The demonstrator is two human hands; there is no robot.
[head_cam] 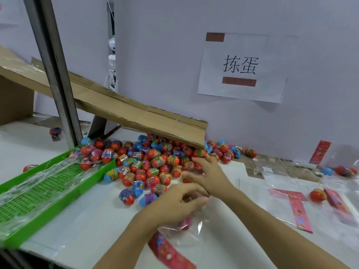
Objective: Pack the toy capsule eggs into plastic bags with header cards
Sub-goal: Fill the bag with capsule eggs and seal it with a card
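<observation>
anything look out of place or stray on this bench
Mostly orderly, with a few strays. One egg sits alone behind the metal post, apart from the main egg pile. Another lies outside the green tray, at its far left edge. Nothing looks damaged.

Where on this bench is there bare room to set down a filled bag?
Bare white table lies between the green tray and the left hand, below the egg pile. A smaller bare strip lies left of the metal post, behind the tray. It is crowded under the cardboard chute and on the right, among header cards and plastic bags.
</observation>
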